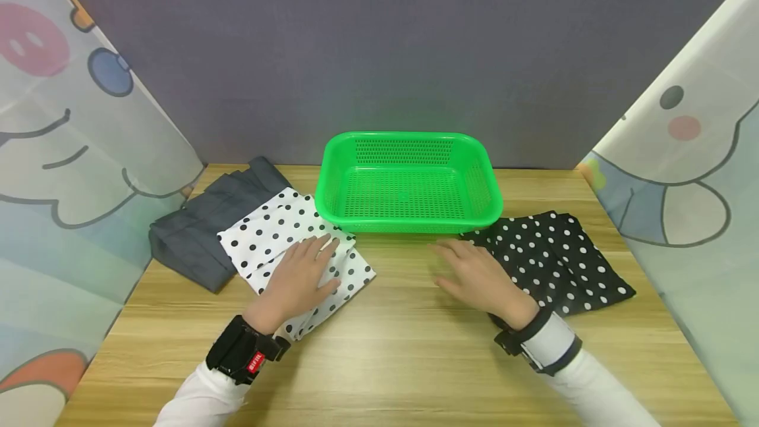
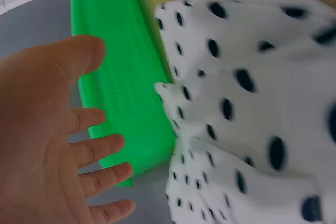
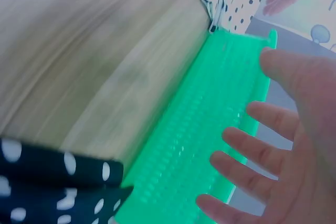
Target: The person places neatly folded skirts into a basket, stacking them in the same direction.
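White dotted cloth (image 1: 296, 246) lies folded on the tabletop (image 1: 391, 348), to the left of the green basket (image 1: 409, 183) and partly over a grey garment (image 1: 204, 223). The left hand (image 1: 299, 282) rests flat on this cloth with straight, released fingers (image 1: 323, 249); in the left wrist view the palm (image 2: 47, 145) looks a little lifted, so I cannot tell how firmly it presses. The right hand (image 1: 480, 275) is spread over the bare wood, just beside the black dotted cloth (image 1: 551, 259), also with relaxed fingers and holding nothing; whether it touches the tabletop is not clear. I judge that the folded white piece is being smoothed or is about to be picked up, while the basket is empty. A next move would probably need both hands to go under the edges of the folded cloth, so that the folds do not open when it is raised. The grey garment is half hidden under the white one, and its kind is hard to name. Both wrist views are blurred and show only one wall of the basket (image 3: 210, 129).
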### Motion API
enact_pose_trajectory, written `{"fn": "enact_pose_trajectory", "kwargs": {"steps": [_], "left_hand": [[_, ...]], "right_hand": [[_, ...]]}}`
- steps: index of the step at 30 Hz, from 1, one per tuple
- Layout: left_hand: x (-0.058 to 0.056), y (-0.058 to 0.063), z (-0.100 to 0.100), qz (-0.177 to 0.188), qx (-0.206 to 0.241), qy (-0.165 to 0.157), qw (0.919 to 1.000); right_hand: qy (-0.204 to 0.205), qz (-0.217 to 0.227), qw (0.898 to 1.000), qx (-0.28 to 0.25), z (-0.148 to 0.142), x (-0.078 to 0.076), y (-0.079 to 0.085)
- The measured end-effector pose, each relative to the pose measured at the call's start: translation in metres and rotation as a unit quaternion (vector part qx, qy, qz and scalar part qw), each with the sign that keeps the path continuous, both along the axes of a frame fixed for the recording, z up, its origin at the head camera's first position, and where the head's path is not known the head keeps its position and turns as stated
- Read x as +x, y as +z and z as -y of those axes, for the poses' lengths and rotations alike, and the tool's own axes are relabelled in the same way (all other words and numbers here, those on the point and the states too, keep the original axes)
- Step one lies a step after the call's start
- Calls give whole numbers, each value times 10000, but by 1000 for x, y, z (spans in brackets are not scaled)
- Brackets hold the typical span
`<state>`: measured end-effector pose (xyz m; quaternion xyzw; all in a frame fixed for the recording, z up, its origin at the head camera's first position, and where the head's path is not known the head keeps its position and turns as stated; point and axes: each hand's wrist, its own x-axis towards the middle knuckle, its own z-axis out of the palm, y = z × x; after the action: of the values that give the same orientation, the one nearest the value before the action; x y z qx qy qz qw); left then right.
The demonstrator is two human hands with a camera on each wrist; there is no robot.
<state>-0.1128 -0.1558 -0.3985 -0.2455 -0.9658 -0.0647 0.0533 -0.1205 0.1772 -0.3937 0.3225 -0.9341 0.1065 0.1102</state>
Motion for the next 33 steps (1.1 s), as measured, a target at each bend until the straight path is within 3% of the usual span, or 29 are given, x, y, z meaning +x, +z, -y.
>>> {"fn": "enact_pose_trajectory", "kwargs": {"steps": [8,12,24,33], "left_hand": [[-4,-12,20,-345,-116,-4,9993],[-4,-16,27,-325,-158,30,9993],[-1,-29,35,391,144,200,9989],[0,-33,33,632,163,183,9977]], "right_hand": [[362,235,9990,64,26,-3,-6],[628,286,9976,-5,41,-5,-8],[969,989,9897,368,76,2,-24],[1068,1230,9852,540,88,8,-33]]}}
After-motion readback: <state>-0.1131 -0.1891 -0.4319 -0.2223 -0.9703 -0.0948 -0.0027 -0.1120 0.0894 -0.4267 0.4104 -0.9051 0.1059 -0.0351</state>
